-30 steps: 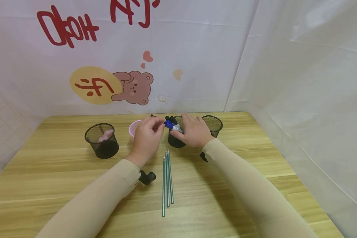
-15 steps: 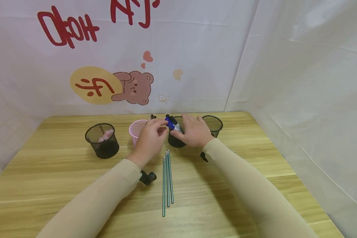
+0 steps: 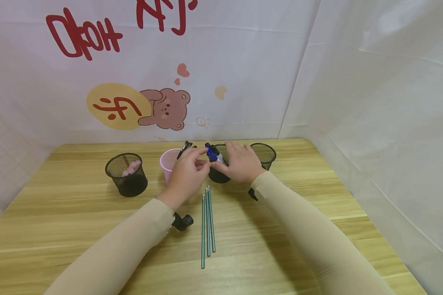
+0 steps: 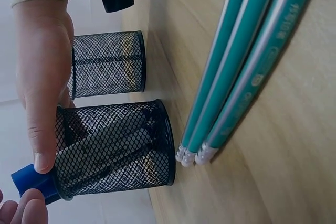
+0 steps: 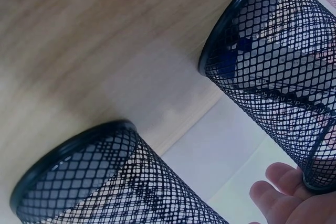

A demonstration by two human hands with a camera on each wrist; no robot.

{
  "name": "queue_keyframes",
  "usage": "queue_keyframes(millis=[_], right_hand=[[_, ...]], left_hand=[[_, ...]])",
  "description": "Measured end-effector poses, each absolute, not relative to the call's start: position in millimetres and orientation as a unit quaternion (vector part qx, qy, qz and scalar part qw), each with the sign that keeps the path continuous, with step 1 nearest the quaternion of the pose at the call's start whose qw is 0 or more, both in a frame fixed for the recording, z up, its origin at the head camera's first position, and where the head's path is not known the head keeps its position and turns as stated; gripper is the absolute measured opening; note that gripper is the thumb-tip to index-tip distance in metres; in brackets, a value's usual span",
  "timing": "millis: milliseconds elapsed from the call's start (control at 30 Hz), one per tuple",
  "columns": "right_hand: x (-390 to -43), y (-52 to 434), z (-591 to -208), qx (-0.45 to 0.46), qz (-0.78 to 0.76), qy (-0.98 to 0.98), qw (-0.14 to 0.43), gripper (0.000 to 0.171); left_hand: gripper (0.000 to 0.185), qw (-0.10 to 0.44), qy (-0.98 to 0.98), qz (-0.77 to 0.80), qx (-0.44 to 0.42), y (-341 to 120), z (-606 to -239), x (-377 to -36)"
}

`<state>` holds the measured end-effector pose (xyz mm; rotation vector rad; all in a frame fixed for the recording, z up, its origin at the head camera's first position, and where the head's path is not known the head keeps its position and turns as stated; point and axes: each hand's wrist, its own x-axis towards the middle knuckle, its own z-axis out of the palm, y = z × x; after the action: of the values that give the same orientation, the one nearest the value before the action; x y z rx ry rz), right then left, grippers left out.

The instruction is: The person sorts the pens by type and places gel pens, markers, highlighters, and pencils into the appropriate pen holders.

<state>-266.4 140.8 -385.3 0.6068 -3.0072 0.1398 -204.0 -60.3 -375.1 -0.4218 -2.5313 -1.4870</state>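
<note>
My right hand [image 3: 240,164] holds the rim of a black mesh pen cup [image 3: 218,175], thumb across the near side and fingers over the far side. Blue-capped markers [image 3: 212,154] and black-capped markers [image 3: 210,146] stick out of its mouth. At those caps is my left hand [image 3: 186,172], index finger reaching to a blue cap and thumb tip below it, a gap between the two. In the left wrist view, left fingertips [image 4: 32,204] are right at a blue cap [image 4: 37,181]. Marker bodies show through the mesh in the right wrist view.
Several teal pencils [image 3: 208,225] lie side by side in front of the cup. A pink cup [image 3: 167,161] with black-and-silver items [image 3: 183,148] stands left, partly behind my left hand. Another black mesh cup [image 3: 127,180] holds pink pieces [image 3: 132,167]; a further one [image 3: 263,155] stands right.
The blue-capped markers have gone from slanting left to more upright inside the cup. My left hand has shifted slightly and its fingers have spread apart. The right hand stays in place.
</note>
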Motion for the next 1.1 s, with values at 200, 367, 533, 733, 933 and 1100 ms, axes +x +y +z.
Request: queue_keyframes(millis=[200, 367, 533, 733, 933, 1100], right_hand=[[-267.9, 141.8, -385.5, 0.196, 0.049, -0.979, 0.028, 0.103], [-267.5, 143.0, -382.8, 0.194, 0.054, -0.979, 0.013, 0.104], [-267.1, 144.7, -380.5, 0.207, 0.070, -0.976, 0.000, 0.107], [-267.6, 148.6, -376.3, 0.219, 0.117, -0.969, -0.007, 0.108], [-267.0, 155.7, -369.5, 0.219, 0.163, -0.962, -0.028, 0.106], [-266.6, 159.3, -366.4, 0.220, 0.173, -0.959, -0.031, 0.106]], left_hand=[[0.048, 0.094, -0.849, -0.496, -0.153, -69.1, -372.5, -194.9], [0.051, 0.089, -0.852, -0.486, -0.171, -79.4, -372.0, -186.3], [0.050, 0.081, -0.868, -0.458, -0.176, -89.6, -371.1, -178.0], [0.053, 0.078, -0.871, -0.450, -0.182, -96.4, -372.0, -172.2], [0.055, 0.068, -0.868, -0.455, -0.186, -99.5, -372.3, -169.8], [0.056, 0.061, -0.873, -0.447, -0.187, -102.3, -371.8, -169.2]])
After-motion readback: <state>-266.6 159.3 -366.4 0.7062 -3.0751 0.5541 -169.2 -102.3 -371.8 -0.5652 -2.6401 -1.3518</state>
